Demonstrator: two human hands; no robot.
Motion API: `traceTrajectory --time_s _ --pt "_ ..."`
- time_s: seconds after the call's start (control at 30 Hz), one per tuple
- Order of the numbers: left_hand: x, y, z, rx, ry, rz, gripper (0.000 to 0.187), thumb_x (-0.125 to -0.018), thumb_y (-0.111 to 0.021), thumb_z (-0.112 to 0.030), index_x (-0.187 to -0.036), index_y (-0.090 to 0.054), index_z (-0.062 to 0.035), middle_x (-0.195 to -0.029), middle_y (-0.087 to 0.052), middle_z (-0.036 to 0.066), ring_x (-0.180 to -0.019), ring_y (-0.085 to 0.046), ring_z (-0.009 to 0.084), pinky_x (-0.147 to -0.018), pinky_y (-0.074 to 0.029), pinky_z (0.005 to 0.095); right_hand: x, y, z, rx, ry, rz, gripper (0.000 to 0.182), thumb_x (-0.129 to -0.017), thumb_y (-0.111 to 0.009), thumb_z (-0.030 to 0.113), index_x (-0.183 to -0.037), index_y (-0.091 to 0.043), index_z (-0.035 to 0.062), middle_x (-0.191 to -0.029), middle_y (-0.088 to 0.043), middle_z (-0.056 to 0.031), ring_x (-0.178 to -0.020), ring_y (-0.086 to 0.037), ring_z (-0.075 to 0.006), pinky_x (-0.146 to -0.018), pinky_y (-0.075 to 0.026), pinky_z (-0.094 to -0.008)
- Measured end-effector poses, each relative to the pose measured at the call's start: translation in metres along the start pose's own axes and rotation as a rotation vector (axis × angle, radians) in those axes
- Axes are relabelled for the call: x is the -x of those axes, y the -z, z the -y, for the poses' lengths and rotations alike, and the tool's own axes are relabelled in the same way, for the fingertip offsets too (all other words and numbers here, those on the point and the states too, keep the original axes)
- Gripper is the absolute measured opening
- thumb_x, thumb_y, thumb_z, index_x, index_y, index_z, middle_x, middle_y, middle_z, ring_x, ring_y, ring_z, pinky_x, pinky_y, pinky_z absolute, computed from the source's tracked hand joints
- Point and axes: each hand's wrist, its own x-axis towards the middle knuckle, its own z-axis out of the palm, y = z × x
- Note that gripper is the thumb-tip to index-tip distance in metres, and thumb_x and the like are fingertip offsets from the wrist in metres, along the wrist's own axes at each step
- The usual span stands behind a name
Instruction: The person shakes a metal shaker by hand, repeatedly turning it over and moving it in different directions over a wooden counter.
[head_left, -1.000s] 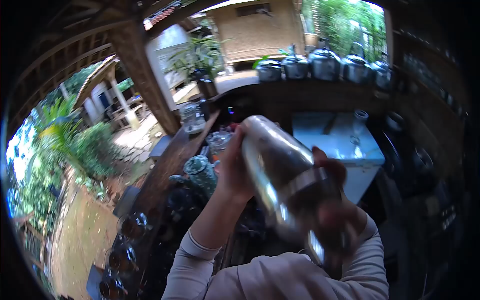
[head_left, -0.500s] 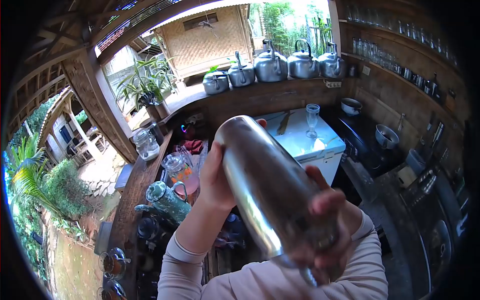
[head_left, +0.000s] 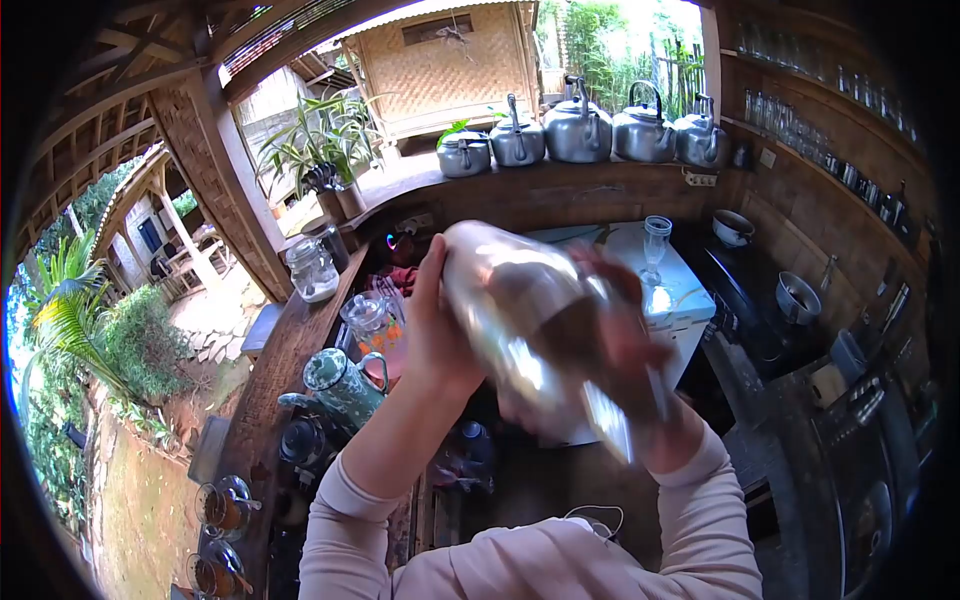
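A shiny metal cocktail shaker [head_left: 520, 300] is held tilted in front of my chest, smeared by motion. My left hand [head_left: 438, 335] is wrapped around its left side near the rounded upper end. On the right, my right hand [head_left: 640, 365] grips the lower end, its fingers blurred. Beyond the shaker stands a white freezer [head_left: 685, 312] with a tall stemmed glass [head_left: 655, 248] on its top. To the left of my left forearm are a green speckled enamel pitcher [head_left: 342, 385] and a glass jug [head_left: 368, 318] with orange marks.
Several metal kettles [head_left: 578, 130] line the back ledge. A lidded glass jar [head_left: 312, 270] sits on the left wooden counter [head_left: 262, 420], with glasses of brown drink [head_left: 225, 508] nearer me. A dark stove [head_left: 750, 290] with pots is on the right, below shelves of glasses.
The shaker has swung and turned in my hands, its lower end shifting. My right forearm has moved out from behind it. The camera view has shifted slightly left.
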Motion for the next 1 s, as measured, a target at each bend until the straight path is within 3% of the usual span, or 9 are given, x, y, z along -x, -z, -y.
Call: traceTrajectory --time_s 0.03,0.1,0.23,0.27,0.33,0.57,0.73,0.83,1.0 --pt "-0.008 0.01 0.005 -0.133 -0.074 -0.138 0.054 -0.091 -0.041 -0.049 -0.122 -0.048 -0.0054 -0.117 -0.056 0.01 -0.108 -0.054 0.0246 -0.098 -0.039 0.0438 0.028 0.013 -0.022 0.507 -0.155 0.302 0.086 -0.065 -0.081 0.018 -0.131 -0.027 0.0065 -0.135 -0.034 -0.0167 -0.12 -0.041 -0.0311 -0.101 -0.034 -0.042" --pt "-0.023 0.056 0.013 0.028 0.023 -0.387 0.054 -0.091 -0.041 -0.051 -0.121 -0.05 -0.0072 -0.117 -0.057 0.009 -0.109 -0.054 0.0243 -0.097 -0.041 0.0426 -0.013 -0.006 -0.039 0.442 -0.219 -0.022 0.102 -0.059 -0.083 0.014 -0.134 -0.013 0.01 -0.128 -0.039 -0.0228 -0.117 -0.044 -0.0339 -0.095 -0.038 -0.0424" --pt "-0.013 0.036 -0.016 0.238 0.113 0.356 0.059 -0.089 -0.041 -0.052 -0.123 -0.048 -0.0045 -0.117 -0.055 0.011 -0.106 -0.055 0.0244 -0.091 -0.045 0.0407 -0.022 -0.007 -0.022 -0.017 -0.117 0.006 0.047 -0.06 -0.081 0.022 -0.1 -0.061 0.0108 -0.12 -0.051 -0.0192 -0.115 -0.047 -0.0389 -0.096 -0.036 -0.051" --pt "-0.01 0.01 -0.022 0.062 0.027 -0.09 0.064 -0.088 -0.041 -0.053 -0.127 -0.044 -0.0022 -0.12 -0.053 0.013 -0.108 -0.053 0.0257 -0.094 -0.042 0.0406 -0.021 -0.014 -0.029 0.011 0.159 0.024 0.045 -0.063 -0.078 0.02 -0.104 -0.061 0.0186 -0.122 -0.049 -0.0196 -0.114 -0.047 -0.0401 -0.096 -0.035 -0.0545" --pt "-0.016 0.011 -0.026 0.009 -0.072 0.156 0.068 -0.087 -0.041 -0.055 -0.13 -0.04 -0.0019 -0.12 -0.052 0.014 -0.108 -0.052 0.026 -0.095 -0.041 0.0403 -0.014 -0.015 -0.048 0.045 0.417 0.029 0.045 -0.065 -0.075 0.018 -0.108 -0.061 0.0265 -0.124 -0.046 -0.0201 -0.114 -0.047 -0.0413 -0.095 -0.034 -0.058" --pt "-0.115 0.081 -0.016 -0.02 0.079 -0.358 0.044 -0.092 -0.042 -0.043 -0.116 -0.056 -0.0084 -0.115 -0.06 0.005 -0.108 -0.056 0.023 -0.095 -0.041 0.0398 -0.006 0.047 -0.141 0.405 -0.158 -0.037 0.108 -0.058 -0.085 0.022 -0.134 -0.008 0.0135 -0.126 -0.039 -0.0244 -0.114 -0.046 -0.035 -0.097 -0.038 -0.0439" --pt "-0.163 0.049 -0.023 0.016 0.096 0.06 0.053 -0.089 -0.043 -0.044 -0.121 -0.049 -0.0017 -0.115 -0.058 0.013 -0.108 -0.054 0.0274 -0.099 -0.039 0.0418 -0.011 0.096 -0.153 0.297 0.113 0.271 0.069 -0.066 -0.076 0.008 -0.123 -0.041 0.0249 -0.123 -0.048 -0.0151 -0.113 -0.048 -0.0355 -0.094 -0.038 -0.056" --pt "-0.196 0.051 -0.023 0.024 0.035 0.278 0.056 -0.089 -0.042 -0.045 -0.123 -0.046 -0.0003 -0.117 -0.056 0.014 -0.108 -0.054 0.028 -0.098 -0.039 0.0419 -0.005 0.086 -0.17 0.19 0.28 -0.062 0.06 -0.069 -0.073 0.015 -0.122 -0.047 0.0287 -0.117 -0.051 -0.0006 -0.108 -0.05 -0.0368 -0.097 -0.033 -0.0616" --pt "-0.247 0.107 -0.007 0.147 0.168 -0.071 0.045 -0.093 -0.038 -0.039 -0.117 -0.053 -0.0027 -0.113 -0.06 0.012 -0.107 -0.056 0.0254 -0.095 -0.042 0.0405 -0.016 0.124 -0.22 0.432 0.006 -0.179 0.067 -0.061 -0.083 0.021 -0.116 -0.046 0.0067 -0.121 -0.043 -0.0274 -0.114 -0.046 -0.0404 -0.092 -0.042 -0.0458"
